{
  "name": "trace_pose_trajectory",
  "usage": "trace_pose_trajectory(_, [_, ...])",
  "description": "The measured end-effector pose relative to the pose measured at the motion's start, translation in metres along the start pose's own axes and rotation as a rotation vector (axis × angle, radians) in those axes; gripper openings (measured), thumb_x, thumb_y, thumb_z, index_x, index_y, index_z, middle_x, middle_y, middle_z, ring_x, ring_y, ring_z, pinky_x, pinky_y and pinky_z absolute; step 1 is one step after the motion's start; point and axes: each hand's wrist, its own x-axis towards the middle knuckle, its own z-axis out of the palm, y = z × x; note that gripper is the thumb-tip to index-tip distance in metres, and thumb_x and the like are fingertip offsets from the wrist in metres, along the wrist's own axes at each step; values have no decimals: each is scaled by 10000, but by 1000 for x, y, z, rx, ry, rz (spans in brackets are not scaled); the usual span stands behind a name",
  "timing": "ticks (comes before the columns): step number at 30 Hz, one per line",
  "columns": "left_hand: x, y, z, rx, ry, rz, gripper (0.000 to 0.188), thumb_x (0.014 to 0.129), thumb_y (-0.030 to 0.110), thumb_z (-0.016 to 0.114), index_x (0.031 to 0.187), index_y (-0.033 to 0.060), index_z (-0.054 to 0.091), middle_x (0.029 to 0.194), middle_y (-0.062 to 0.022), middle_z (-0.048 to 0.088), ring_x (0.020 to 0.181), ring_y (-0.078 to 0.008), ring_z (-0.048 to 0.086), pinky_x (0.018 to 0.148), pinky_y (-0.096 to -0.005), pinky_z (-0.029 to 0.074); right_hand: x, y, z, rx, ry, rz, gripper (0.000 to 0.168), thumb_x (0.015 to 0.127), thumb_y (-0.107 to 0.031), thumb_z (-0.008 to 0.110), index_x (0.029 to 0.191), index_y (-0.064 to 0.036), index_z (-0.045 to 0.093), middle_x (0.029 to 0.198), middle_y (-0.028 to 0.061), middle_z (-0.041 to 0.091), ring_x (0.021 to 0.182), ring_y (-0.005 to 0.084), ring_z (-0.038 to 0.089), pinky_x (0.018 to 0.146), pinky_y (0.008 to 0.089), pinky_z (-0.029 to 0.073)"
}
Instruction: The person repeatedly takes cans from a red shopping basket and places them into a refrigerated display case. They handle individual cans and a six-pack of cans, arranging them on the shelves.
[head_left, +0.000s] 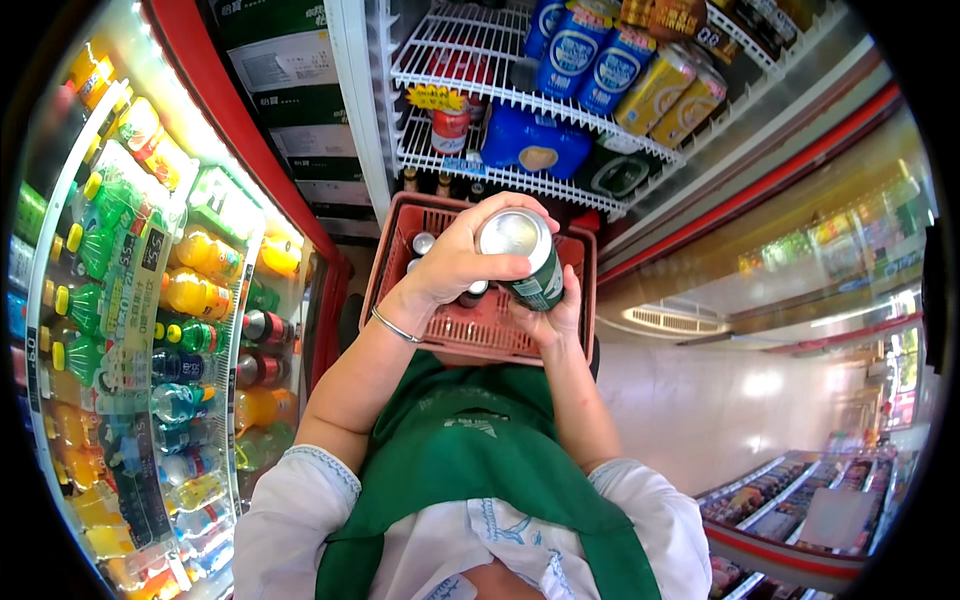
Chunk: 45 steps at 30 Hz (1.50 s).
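A dark green drink can (536, 281) is held between both my hands above a salmon-pink plastic basket (480, 349). Its round silver end tilts up toward me, and no pull tab shows on it. My left hand (454, 255) wraps the upper part, thumb across the near rim. Lower down on the right, my right hand (559, 319) steadies the can's side, some of its fingers hidden behind it. Inside the basket stand a silver-topped can (423, 243) and a dark can (472, 294), partly covered by my left hand and wrist.
Ahead, an open cooler's white wire shelf (457, 71) carries blue cans (570, 52) and yellow cans (656, 90). Below sit a red can (450, 133) and a blue multipack (536, 142). Bottled drinks (191, 292) line the left. Cartons (289, 64) are stacked beside the cooler.
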Motion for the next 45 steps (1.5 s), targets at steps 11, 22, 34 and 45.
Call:
trace_pose_trajectory(11, [-29,-32,28,312,119,-83,259,938,109,410,1168,8,471,1177,-102,548,1117,-173,516,968,-317,405,-3,14,-30,84,-140,47,608,767,-445,661,1198,-42,513,1182,133,568,1097,276,564,937,424,485])
trace_pose_trajectory(22, [-38,-38,43,148,28,-224,547,684,-12,461,1227,17,397,1240,-98,447,1197,-181,444,1017,-330,338,-1,15,-68,108,-149,125,615,757,-475,641,1156,-21,528,1124,160,596,1021,286,604,905,433,498])
trace_pose_trajectory(34, [-45,-65,54,345,183,-140,284,930,131,469,1184,11,428,1151,-80,521,1045,-122,521,903,-277,426,-2,29,-89,284,-150,192,547,780,-453,621,1127,-36,549,1102,171,601,1001,299,609,859,451,517])
trace_pose_trajectory(45, [-47,-73,44,414,212,-87,474,1003,413,249,1164,12,445,1162,-86,529,1041,-125,535,925,-273,413,-2,35,-82,290,-16,240,558,799,-460,581,1160,-37,537,1120,155,600,983,295,618,747,441,567])
